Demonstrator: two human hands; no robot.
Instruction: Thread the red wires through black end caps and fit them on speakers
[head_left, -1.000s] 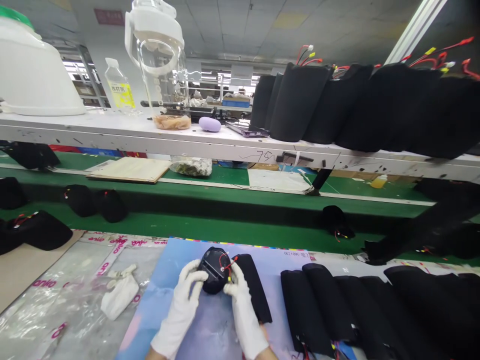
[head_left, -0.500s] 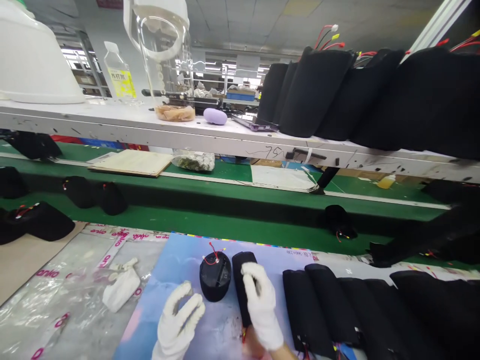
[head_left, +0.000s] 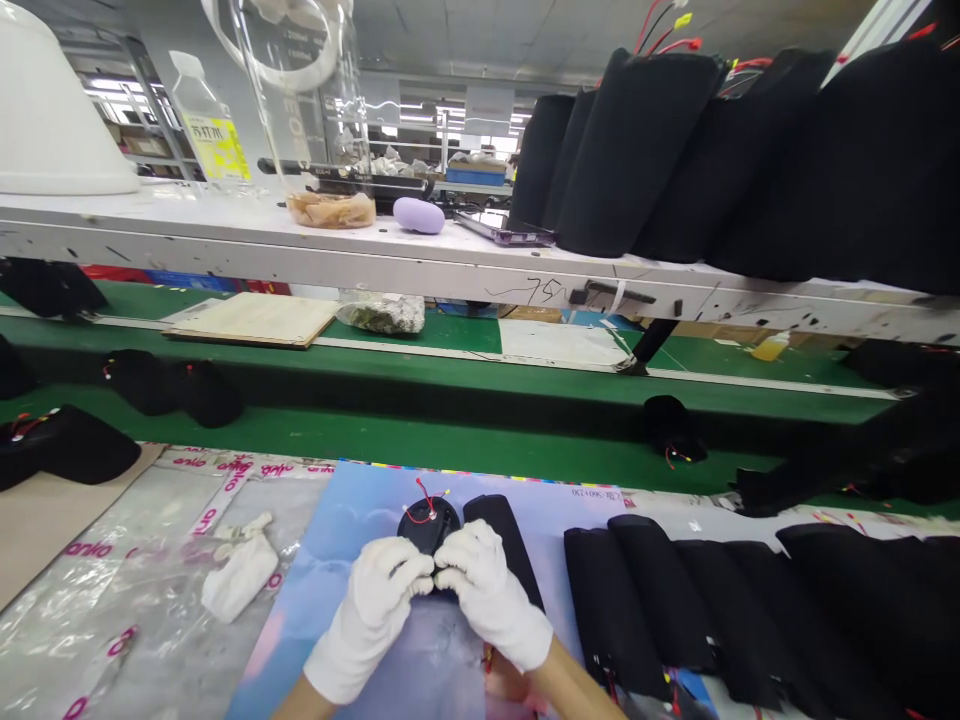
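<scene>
A short black cylinder (head_left: 415,518) with thin red wires and connectors on its top stands on the blue printed sheet (head_left: 304,560). In front of it my left hand (head_left: 375,590) and my right hand (head_left: 484,585), both in white gloves, meet fingertip to fingertip. The fingers of each are pinched closed against the cylinder's near side; whatever lies between them is hidden or too small to name. Beside my right hand, and partly behind it, lies a longer black sleeve-like cylinder (head_left: 504,530).
Several black cylinders (head_left: 611,600) lie in a row at right. A crumpled white glove (head_left: 240,575) rests on plastic film at left. Beyond runs a green conveyor belt (head_left: 360,435) carrying black pieces. A white shelf (head_left: 420,265) above holds a glass jug (head_left: 315,150), bottles and more black cylinders.
Both hands have come together at the wired cylinder's front, fingers closing from a loose, apart pose. My right hand has left the longer cylinder. The camera view has shifted slightly.
</scene>
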